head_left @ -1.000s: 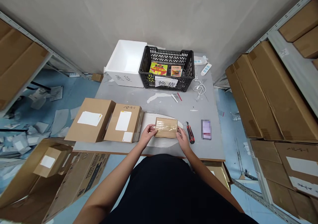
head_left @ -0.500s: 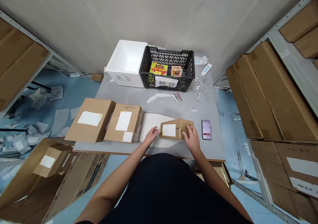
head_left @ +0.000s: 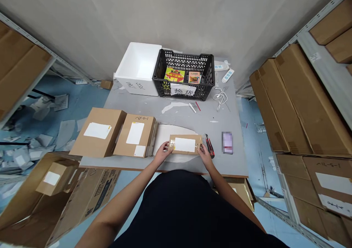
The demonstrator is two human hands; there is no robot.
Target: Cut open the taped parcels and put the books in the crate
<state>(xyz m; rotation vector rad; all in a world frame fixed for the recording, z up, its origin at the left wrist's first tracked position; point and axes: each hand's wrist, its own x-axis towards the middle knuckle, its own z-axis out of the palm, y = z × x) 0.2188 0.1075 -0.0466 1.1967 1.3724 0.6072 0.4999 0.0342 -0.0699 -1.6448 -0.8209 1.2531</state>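
A small flat brown box (head_left: 185, 144) with a white label and clear tape at its ends lies before me on a pale sheet (head_left: 165, 132) on the grey table. My left hand (head_left: 162, 152) grips its left end, fingers bent round the edge. At the opposite end, my right hand (head_left: 205, 155) holds the right edge. Just right of the box lies a red and black cutter (head_left: 209, 146), and farther right a phone (head_left: 227, 142) with a lit screen.
Left on the table (head_left: 176, 118) stand a large labelled carton (head_left: 96, 141) and a smaller one (head_left: 134, 132). Behind are a white foam box (head_left: 137, 83), a black crate (head_left: 183, 94) and a white cable (head_left: 220, 98). Shelves with cartons (head_left: 310, 101) flank the table.
The small box has shifted left and lies flatter and straighter. My left hand now grips its left end. The cutter has come into sight beside it.
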